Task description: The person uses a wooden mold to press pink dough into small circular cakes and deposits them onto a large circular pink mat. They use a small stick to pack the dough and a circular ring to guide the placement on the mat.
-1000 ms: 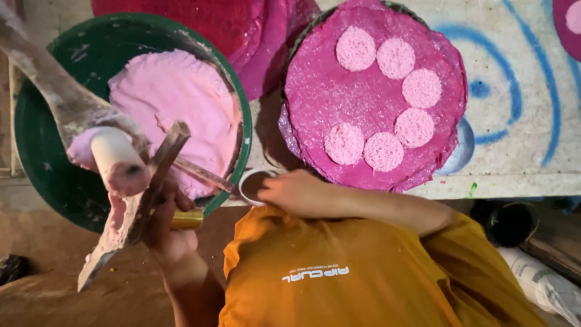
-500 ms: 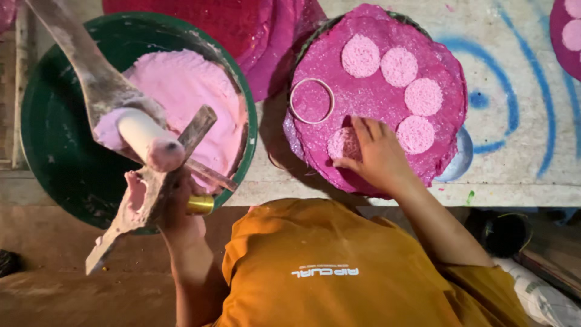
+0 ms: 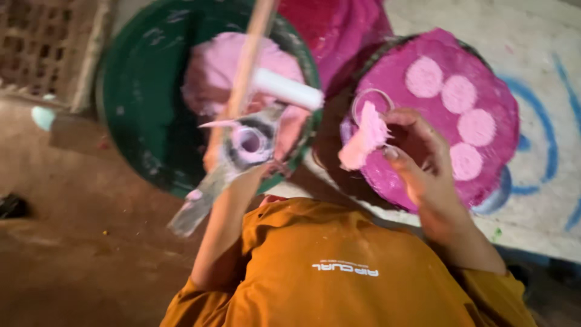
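Risk noted: soft pink paste (image 3: 363, 138), pinched loosely in right hand (image 3: 417, 158) above the metal ring (image 3: 370, 104), may be dropped beside it; left hand (image 3: 242, 158) is closed around coated tools (image 3: 251, 142).

No packages, signs or screens appear. The only label is a small line of white printed lettering (image 3: 345, 269) across the orange shirt (image 3: 339, 272), low in the frame beneath both raised arms.

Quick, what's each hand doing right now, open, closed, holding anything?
Left hand: closed, gripping a bundle of tools: wooden stick, white roller, paste-caked scraper.
Right hand: closed, pinching a pink dough lump.
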